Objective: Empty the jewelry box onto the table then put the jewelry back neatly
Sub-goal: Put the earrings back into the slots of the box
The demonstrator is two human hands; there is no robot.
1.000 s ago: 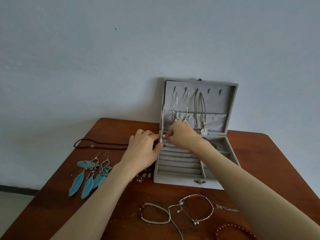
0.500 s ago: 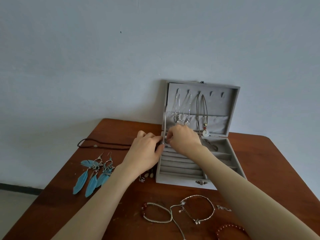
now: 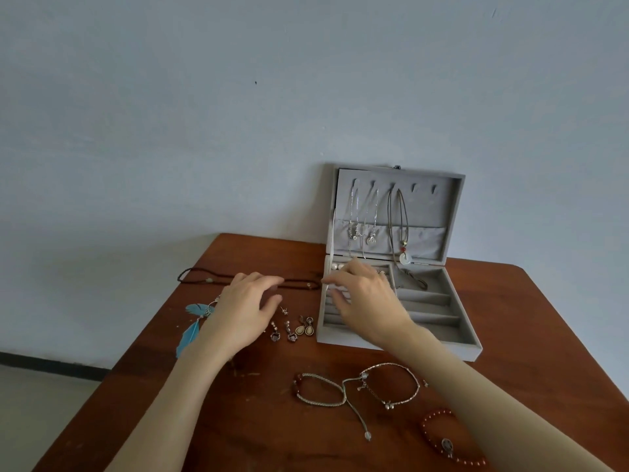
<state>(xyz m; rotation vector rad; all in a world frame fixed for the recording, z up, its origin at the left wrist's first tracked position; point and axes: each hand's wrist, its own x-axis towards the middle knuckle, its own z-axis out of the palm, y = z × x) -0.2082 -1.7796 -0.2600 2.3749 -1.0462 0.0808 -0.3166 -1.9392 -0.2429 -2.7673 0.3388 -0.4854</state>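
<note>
Person, two forearms in view, both bare to the frame edge. Left hand (image 3: 245, 310) and right hand (image 3: 366, 296): no sleeve or glove visible

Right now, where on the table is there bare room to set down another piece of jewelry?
Bare wood lies right of the jewelry box, out to the table edge, and at the near left corner beside the left forearm. It is crowded between the left hand and the box, where small earrings lie, and along the front with the bracelets.
</note>
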